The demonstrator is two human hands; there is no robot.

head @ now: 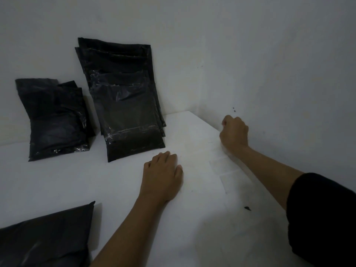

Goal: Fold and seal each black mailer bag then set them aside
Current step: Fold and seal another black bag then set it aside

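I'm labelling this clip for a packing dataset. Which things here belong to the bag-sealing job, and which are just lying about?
Belongs to the job:
- tall stack of black mailer bags leaning on the wall
- smaller pile of bags beside it
- bag at the near left edge
- clear tape strips on the table edge

Just lying about:
- small dark scrap on the white table

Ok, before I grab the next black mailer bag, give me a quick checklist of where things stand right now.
1. Left hand free: ok, it rests flat on the white table, holding nothing.
2. Right hand free: cannot tell, fingers curled near the wall, maybe pinching clear tape.
3. Next bag in reach: ok, a black mailer bag lies near left.
4. Tape strips ready: cannot tell, faint pieces along the table's right edge.
5. Set-aside stacks stable: ok, taped stack and smaller stack lean on the wall.
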